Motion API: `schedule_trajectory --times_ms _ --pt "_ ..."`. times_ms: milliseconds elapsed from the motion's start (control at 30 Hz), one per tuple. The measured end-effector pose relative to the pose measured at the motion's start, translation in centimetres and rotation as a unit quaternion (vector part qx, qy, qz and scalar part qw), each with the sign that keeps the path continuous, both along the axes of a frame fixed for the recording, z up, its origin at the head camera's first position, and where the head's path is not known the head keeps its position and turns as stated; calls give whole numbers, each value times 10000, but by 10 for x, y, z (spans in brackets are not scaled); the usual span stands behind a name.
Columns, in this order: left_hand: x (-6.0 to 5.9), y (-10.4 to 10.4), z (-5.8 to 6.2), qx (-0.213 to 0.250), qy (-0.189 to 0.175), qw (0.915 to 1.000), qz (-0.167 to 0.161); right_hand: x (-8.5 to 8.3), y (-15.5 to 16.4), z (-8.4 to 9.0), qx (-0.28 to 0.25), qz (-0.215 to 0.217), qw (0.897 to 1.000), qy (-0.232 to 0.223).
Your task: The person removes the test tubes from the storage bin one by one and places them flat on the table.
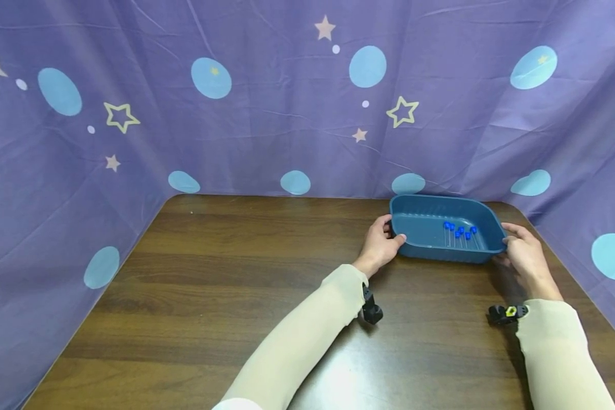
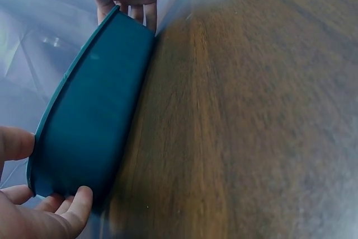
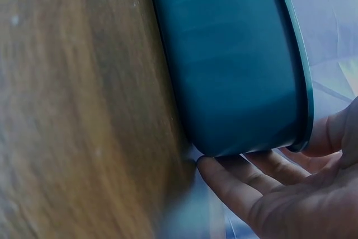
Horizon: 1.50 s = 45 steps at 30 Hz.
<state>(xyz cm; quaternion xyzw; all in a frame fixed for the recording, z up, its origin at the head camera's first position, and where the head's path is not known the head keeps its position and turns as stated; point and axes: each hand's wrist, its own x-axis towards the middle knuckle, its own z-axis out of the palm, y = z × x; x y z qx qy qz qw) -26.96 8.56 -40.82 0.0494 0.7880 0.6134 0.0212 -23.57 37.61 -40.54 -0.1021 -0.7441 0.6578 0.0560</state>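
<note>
One smooth, round-cornered blue-green tray (image 1: 417, 228) is at the table's (image 1: 210, 273) two o'clock. Six thin pins (image 1: 461, 230) with blue heads lie inside. The left hand's (image 1: 381, 244) fingers pinch its nine-o'clock end; the right hand's (image 1: 527, 259) fingers pinch its four-o'clock end. One wrinkled purple cloth (image 1: 266, 136) hangs at twelve.

At three o'clock we see a teal tray (image 1: 435, 252) with blue-headed sticks (image 1: 461, 230); at twelve, a starry, blue-spotted purple curtain (image 1: 266, 136).
</note>
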Motion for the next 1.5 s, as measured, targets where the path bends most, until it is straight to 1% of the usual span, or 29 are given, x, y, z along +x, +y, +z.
schedule_trajectory --times_ms 33,67,167,300,433,633,767,867,1000,1233,1433,1500 --pt "-1 0 -1 0 -25 10000 3 -1 0 0 -12 0 10000 15" --pt "-1 -1 -1 9 -36 10000 6 -1 -1 0 87 5 10000 10" --pt "-2 -3 -1 -1 -49 10000 20 -2 -2 -1 34 28 10000 21" --pt "-2 -5 0 11 -44 10000 31 -3 -4 -2 -231 72 9997 93" --pt "-1 -5 0 102 -36 9999 32 -1 -3 -2 -288 75 9994 151" --pt "-2 -5 -1 235 -31 9997 66 -1 -5 -1 -144 87 9997 196" --pt "-3 -6 -3 185 -59 9997 133 -1 -7 -1 -31 116 9997 195" --pt "-3 -8 -4 195 -48 9997 146 -1 -8 -1 -132 143 9996 218" --pt "-2 -9 -3 302 -33 9995 114 -1 -9 -1 -124 153 9995 239" --pt "-2 -12 -3 353 -90 9993 102 -2 -13 -1 267 115 9995 156" --pt "-3 -15 -4 430 -94 9990 78 -3 -15 0 705 173 9973 83" --pt "-3 -16 -4 441 -107 9989 100 -3 -16 0 767 182 9969 79"
